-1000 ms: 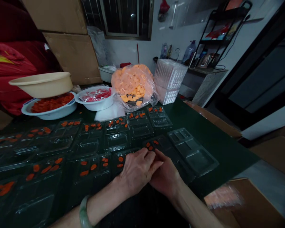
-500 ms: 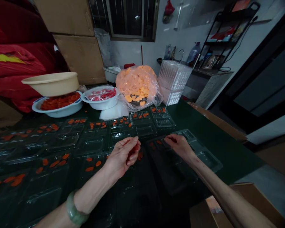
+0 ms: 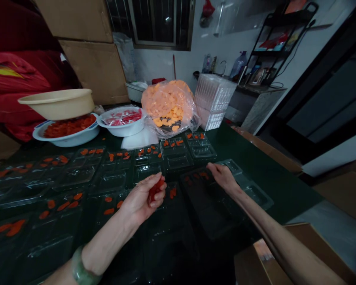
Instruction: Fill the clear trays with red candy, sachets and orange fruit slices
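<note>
My left hand (image 3: 146, 196), with a green bangle (image 3: 84, 267) on its wrist, is closed around several orange-red carrot slices (image 3: 156, 190). It hovers over the near row of clear plastic trays. My right hand (image 3: 224, 177) is at the upper right of a shadowed clear tray (image 3: 207, 209), its thumb and fingertips pinched together; whatever they hold, if anything, is hidden. Beside those fingertips, a few carrot slices (image 3: 204, 174) lie in that tray's upper part. Another tray, just left of it, has carrot slices (image 3: 172, 192) in one compartment.
Farther trays (image 3: 178, 160) with carrot slices line the dark green table. Behind them stand a basin of carrot slices (image 3: 68, 128), a white bowl of red packets (image 3: 123, 118), a bag of pale orange pieces (image 3: 167, 103) and stacked clear containers (image 3: 213, 97). An open carton (image 3: 305, 241) sits low right.
More carrot slices show in the tray under my right hand. My left hand has turned a little and shifted left and down, so its slices show more plainly. The whole view has shifted slightly.
</note>
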Demonstrator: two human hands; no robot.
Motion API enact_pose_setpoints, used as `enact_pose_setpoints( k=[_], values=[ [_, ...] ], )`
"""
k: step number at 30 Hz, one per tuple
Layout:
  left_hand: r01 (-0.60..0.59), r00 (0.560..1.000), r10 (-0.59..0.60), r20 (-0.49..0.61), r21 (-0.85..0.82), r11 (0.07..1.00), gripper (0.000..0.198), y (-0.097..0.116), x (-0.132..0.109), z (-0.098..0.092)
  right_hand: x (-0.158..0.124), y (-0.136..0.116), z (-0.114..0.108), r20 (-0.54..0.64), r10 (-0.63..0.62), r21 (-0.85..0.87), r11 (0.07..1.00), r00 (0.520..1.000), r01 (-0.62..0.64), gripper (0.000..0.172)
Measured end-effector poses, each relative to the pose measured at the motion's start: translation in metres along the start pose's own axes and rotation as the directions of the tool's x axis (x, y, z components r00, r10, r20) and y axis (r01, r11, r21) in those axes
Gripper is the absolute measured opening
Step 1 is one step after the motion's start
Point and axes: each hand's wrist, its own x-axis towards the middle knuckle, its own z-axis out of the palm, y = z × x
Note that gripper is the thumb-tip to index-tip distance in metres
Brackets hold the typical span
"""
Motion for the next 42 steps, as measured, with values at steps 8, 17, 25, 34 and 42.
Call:
enact_pose_setpoints(
  k=[8, 17, 25, 34, 42],
  values=[
    [0.031, 0.999, -0.031, 0.039, 0.014, 0.999, 0.016, 0.003, -0.003, 0.005, 0.019, -0.003, -0.058, 0.027, 0.060, -0.145, 0.988, 0.998, -0.055, 0.021],
    [0.033, 0.996, -0.041, 0.082, 0.096, 0.995, 0.013, -0.007, -0.001, 0.011, 0.030, -0.002, -0.052, 0.056, -0.043, -0.521, 0.851, 0.998, 0.066, 0.021],
    [0.121, 0.992, -0.122, 0.026, 0.044, 0.992, 0.013, -0.005, 0.002, 0.006, 0.029, 0.001, -0.058, 0.045, 0.006, -0.303, 0.953, 0.999, 0.008, 0.025],
    [0.109, 0.992, -0.115, 0.058, 0.096, 0.989, 0.012, -0.009, 0.001, 0.010, 0.024, 0.010, -0.060, 0.118, -0.038, -0.249, 0.966, 0.992, 0.066, 0.023],
    [0.113, 0.993, -0.116, 0.034, 0.090, 0.990, 0.014, -0.010, -0.001, 0.010, 0.030, 0.018, -0.058, 0.054, -0.096, -0.360, 0.926, 0.994, 0.109, 0.030]
  ],
)
